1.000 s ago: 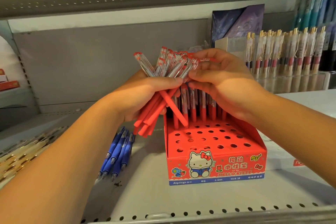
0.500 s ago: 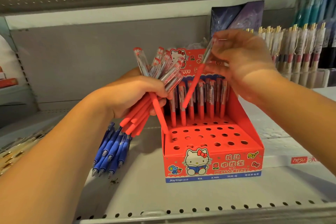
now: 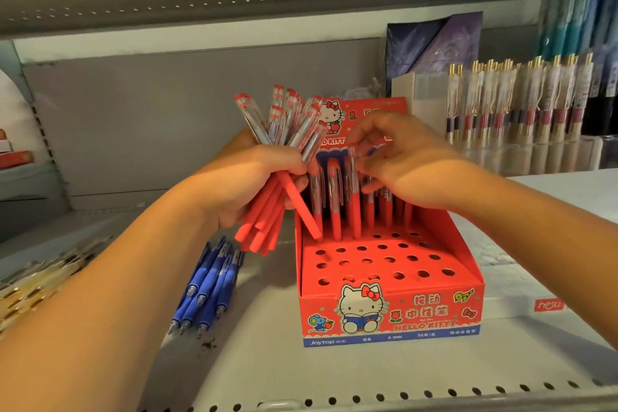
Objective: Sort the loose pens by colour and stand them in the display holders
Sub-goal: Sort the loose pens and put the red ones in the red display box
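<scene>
Left hand [image 3: 257, 191]: was kept clenched round the bundle of red pens [image 3: 264, 231], clear caps fanned upward, just left of the display holder.
Right hand [image 3: 414, 167]: was found lowered over the holder's back row, thumb and fingertips pinched on the top of a single red pen [image 3: 355, 207]. The pinch was judged not yet released.
Single red pen: had been held aslant in the air above the holder half a second before. It was now stood upright in a back-row hole, beside the red pens already seated there.
Display holder [image 3: 394, 314]: red carton with a cartoon cat printed on the front, set on the shelf [image 3: 267, 361]. The back row was largely filled; the front rows of holes were left open.
Blue pens [image 3: 210, 281]: were left lying loose on the shelf, left of the holder, untouched.
Gold-clipped pens [image 3: 521, 104]: were stood in clear holders at the right rear, well apart.
Meaning for task: one more red pen was counted as placed. The bundle and the blue pens were judged outstanding, so the sort was reckoned far from done.
</scene>
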The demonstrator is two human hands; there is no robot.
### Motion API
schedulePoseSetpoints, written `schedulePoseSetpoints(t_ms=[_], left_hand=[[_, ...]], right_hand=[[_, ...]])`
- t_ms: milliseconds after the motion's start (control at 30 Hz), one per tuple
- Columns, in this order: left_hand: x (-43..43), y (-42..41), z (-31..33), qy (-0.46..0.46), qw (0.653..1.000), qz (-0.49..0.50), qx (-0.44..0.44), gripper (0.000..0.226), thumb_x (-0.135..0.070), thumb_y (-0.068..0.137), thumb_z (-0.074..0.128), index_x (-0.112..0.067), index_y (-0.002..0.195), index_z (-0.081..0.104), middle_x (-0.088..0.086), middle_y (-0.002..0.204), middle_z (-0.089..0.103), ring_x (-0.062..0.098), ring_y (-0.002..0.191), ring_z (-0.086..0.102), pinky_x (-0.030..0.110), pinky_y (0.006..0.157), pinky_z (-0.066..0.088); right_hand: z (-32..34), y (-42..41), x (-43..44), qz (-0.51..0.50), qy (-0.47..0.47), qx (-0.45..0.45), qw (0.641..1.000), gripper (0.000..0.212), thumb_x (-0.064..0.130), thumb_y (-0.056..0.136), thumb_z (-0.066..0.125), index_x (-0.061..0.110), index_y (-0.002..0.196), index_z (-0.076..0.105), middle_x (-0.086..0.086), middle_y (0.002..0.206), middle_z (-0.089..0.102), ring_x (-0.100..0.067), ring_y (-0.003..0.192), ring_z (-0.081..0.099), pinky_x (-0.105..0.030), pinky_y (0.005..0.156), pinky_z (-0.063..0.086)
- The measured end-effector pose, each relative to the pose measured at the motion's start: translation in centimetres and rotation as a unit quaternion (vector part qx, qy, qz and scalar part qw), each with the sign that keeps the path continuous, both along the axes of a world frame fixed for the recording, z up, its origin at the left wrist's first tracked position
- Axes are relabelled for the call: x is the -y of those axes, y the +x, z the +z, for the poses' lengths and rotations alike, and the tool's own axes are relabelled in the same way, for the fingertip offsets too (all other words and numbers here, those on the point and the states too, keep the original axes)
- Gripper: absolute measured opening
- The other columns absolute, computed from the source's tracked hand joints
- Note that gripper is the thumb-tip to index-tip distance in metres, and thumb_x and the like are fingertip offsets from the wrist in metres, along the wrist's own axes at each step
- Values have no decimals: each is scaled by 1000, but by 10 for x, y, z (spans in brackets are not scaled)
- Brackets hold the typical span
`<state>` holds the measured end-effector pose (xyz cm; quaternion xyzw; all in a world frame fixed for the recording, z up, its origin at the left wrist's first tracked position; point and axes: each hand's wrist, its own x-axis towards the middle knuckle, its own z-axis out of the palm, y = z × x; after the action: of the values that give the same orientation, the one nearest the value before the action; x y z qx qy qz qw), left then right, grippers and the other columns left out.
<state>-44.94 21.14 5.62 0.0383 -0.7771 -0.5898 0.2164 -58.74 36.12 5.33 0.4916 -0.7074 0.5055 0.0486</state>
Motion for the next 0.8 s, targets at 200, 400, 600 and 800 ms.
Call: schedulePoseSetpoints(t_ms=[200, 400, 600, 800], left_hand=[[-4, -2, -1, 12, 1000, 3, -1, 17, -9, 72, 60, -12, 61, 72, 11, 55, 56, 17, 41, 50, 19, 40, 41], [-11, -1, -1, 23, 1000, -9, 16, 11, -14, 77, 61, -5, 71, 63, 11, 58, 53, 18, 44, 47, 24, 48, 40], [-20, 0, -3, 10, 999, -31, -21, 24, 0, 90, 55, -3, 67, 63, 11, 54, 55, 18, 40, 48, 23, 42, 45], [-31, -4, -8, 33, 999, -30, -18, 19, -10, 94, 56, 0, 81, 67, 12, 54, 57, 19, 38, 52, 22, 39, 42]], right_hand=[[2, -2, -7, -10, 108, -73, 991, 26, -1, 85, 61, 25, 87, 61, -5, 80, 69, -24, 67, 72, -43, 63, 61], [12, 9, -14, -23, 65, -97, 993, 17, 19, 83, 72, 34, 89, 66, 13, 85, 69, 0, 68, 63, -12, 55, 48], [14, 30, -16, 96, -76, 118, 985, 23, 21, 83, 75, 18, 103, 64, 3, 82, 74, -16, 73, 74, -25, 48, 54], [5, 26, -17, 113, -122, 189, 968, 20, 1, 82, 72, 11, 96, 63, -4, 73, 72, -20, 68, 72, -27, 54, 58]])
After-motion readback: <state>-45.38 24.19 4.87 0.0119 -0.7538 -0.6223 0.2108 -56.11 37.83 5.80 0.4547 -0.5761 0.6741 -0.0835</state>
